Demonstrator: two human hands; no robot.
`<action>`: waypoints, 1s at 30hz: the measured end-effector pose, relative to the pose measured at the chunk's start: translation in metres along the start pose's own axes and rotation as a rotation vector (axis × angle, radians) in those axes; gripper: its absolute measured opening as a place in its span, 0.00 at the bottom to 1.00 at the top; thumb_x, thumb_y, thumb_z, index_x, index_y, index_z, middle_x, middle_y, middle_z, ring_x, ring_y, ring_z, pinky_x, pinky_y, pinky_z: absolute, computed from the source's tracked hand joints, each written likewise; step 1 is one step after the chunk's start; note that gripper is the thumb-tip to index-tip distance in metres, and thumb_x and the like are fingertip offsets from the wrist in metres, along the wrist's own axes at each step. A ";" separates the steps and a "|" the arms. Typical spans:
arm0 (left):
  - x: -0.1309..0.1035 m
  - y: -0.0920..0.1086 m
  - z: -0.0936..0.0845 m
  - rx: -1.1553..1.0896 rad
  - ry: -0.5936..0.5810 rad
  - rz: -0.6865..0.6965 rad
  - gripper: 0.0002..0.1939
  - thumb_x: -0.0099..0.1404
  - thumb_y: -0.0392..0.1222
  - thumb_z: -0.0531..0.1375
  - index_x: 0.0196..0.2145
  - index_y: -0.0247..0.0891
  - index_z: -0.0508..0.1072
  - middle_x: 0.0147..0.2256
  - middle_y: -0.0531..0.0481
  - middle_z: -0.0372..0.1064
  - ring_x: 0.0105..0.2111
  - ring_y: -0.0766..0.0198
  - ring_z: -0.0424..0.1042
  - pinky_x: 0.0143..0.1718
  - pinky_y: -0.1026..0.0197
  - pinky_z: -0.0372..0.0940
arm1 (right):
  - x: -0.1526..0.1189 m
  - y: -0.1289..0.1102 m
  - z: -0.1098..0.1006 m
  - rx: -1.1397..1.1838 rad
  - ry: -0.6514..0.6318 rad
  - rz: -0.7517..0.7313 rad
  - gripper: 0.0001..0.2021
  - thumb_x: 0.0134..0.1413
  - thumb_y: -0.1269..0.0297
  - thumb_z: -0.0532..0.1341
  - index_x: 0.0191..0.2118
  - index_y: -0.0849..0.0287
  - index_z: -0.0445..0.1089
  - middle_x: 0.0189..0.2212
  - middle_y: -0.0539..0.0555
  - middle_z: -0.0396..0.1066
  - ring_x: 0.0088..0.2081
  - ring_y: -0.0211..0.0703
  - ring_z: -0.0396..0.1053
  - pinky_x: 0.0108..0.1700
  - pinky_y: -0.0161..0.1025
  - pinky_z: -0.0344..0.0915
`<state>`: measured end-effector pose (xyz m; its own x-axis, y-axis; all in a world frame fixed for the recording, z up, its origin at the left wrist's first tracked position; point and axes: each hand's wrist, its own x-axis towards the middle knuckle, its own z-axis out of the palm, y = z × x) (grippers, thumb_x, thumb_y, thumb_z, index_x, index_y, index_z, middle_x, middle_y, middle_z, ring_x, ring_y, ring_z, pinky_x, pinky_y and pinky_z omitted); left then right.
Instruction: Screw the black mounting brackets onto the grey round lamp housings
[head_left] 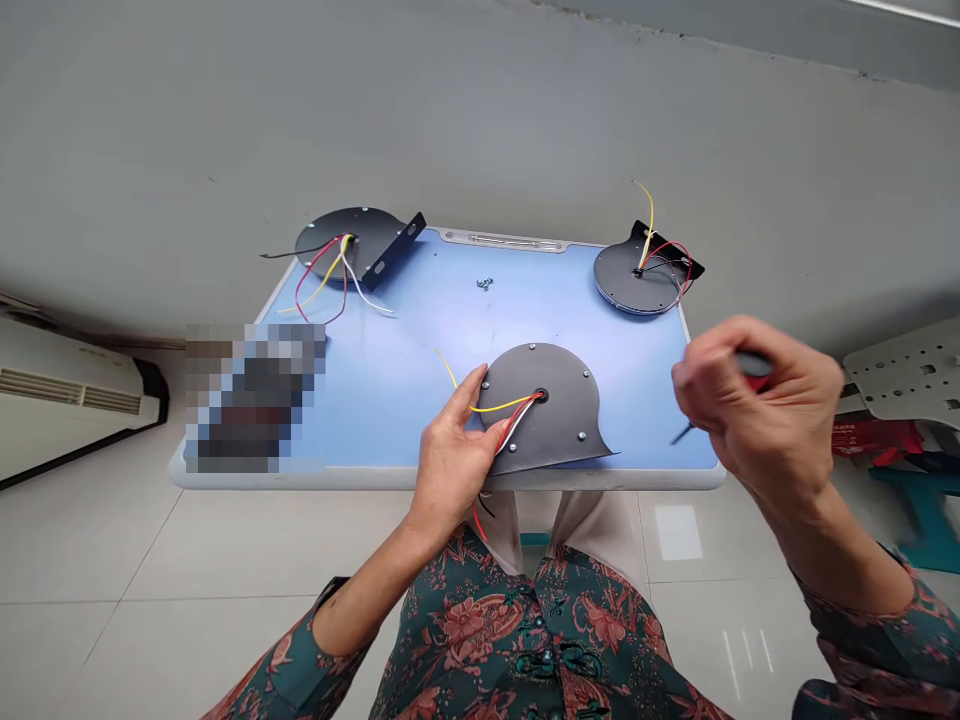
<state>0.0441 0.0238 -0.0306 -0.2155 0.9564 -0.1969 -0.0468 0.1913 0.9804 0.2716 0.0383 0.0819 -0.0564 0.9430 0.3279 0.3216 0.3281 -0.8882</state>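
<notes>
A dark grey round plate [559, 400] with screws near its rim lies at the table's front edge. Red, white and yellow wires come out of its central hole. My left hand [457, 450] grips the plate's left side, thumb on top by the wires. Raised over the table's right front corner, my right hand [765, 400] is closed around a screwdriver [752, 366]; its dark shaft points down and left, away from the plate. A small pile of screws [485, 284] lies near the middle of the blue table [390, 370].
Two similar plates with brackets and loose wires stand at the back left [360, 240] and back right [626, 280]. A pixelated dark object [259, 405] lies front left. A grey wall [480, 120] rises behind the table. At the right is a perforated white panel [911, 370].
</notes>
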 end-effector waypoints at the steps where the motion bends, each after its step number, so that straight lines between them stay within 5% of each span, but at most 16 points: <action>1: 0.000 0.000 0.000 -0.006 0.000 0.005 0.40 0.53 0.40 0.73 0.63 0.40 0.72 0.62 0.40 0.70 0.59 0.44 0.73 0.54 0.46 0.78 | 0.000 -0.005 0.003 0.146 0.090 -0.003 0.21 0.64 0.45 0.63 0.26 0.53 0.66 0.18 0.45 0.54 0.18 0.32 0.46 0.21 0.36 0.46; 4: 0.000 0.002 0.000 0.009 -0.003 0.011 0.39 0.53 0.40 0.74 0.63 0.38 0.72 0.62 0.39 0.70 0.61 0.44 0.71 0.57 0.48 0.76 | 0.001 -0.009 0.019 0.388 0.160 0.029 0.26 0.64 0.39 0.58 0.23 0.52 0.60 0.15 0.42 0.43 0.16 0.32 0.40 0.19 0.35 0.42; 11: 0.001 0.000 -0.001 0.076 -0.020 0.002 0.41 0.56 0.42 0.71 0.66 0.36 0.68 0.67 0.39 0.65 0.66 0.44 0.66 0.63 0.47 0.71 | 0.002 0.004 0.046 0.539 0.146 0.029 0.24 0.61 0.45 0.63 0.21 0.53 0.60 0.14 0.42 0.44 0.15 0.30 0.41 0.18 0.34 0.43; 16: 0.002 -0.002 -0.001 0.100 -0.032 0.009 0.40 0.58 0.39 0.70 0.67 0.37 0.67 0.68 0.40 0.63 0.67 0.45 0.65 0.66 0.47 0.68 | 0.004 0.009 0.049 0.618 0.152 -0.039 0.21 0.61 0.54 0.64 0.20 0.55 0.61 0.14 0.42 0.45 0.15 0.29 0.40 0.17 0.34 0.42; 30: 0.002 -0.002 -0.002 0.095 -0.030 0.005 0.41 0.58 0.41 0.70 0.68 0.36 0.66 0.69 0.40 0.62 0.67 0.43 0.64 0.64 0.47 0.70 | 0.002 0.011 0.050 0.638 0.113 -0.053 0.19 0.63 0.55 0.61 0.22 0.55 0.63 0.14 0.41 0.45 0.15 0.29 0.38 0.17 0.34 0.40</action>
<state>0.0423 0.0249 -0.0331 -0.1858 0.9634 -0.1935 0.0471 0.2054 0.9775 0.2281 0.0465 0.0568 0.0542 0.9244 0.3775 -0.3058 0.3753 -0.8750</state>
